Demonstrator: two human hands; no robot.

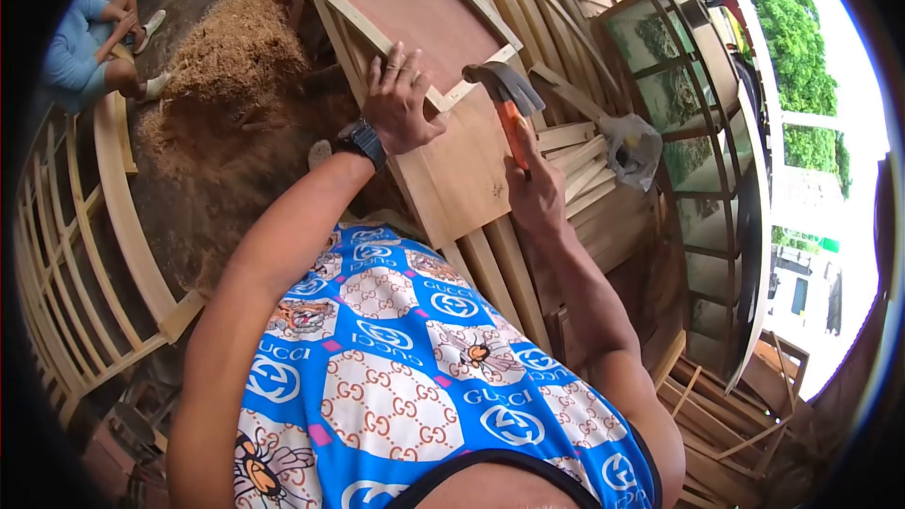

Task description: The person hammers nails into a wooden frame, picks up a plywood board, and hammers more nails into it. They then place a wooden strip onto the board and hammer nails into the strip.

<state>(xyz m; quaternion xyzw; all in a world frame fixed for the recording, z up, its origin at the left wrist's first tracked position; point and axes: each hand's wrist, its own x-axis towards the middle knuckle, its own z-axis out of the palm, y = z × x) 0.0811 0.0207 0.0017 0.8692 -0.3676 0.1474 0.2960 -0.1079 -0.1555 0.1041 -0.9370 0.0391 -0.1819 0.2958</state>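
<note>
Lumber (514,9) surrounds a "GUCCI" shirt (424,358), right hand (537,193) gripping hammer (512,116), left (401,111) spread, seemingly touching frame (424,14).

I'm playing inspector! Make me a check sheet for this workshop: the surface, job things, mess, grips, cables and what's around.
Surface: flat wooden board lying over long timbers.
Job's things: framed panel, reddish inside a pale wooden border; hammer with an orange handle, its head by the panel's near corner. Whether they touch, I can't tell.
Clutter: heap of wood shavings on the floor; plastic bag beside loose wood strips.
Grips: left grip rests on the panel's border, fingers spread; right grip is closed around the hammer handle.
Cables: nothing seen.
Surroundings: another person in blue; green trees outside.
</note>
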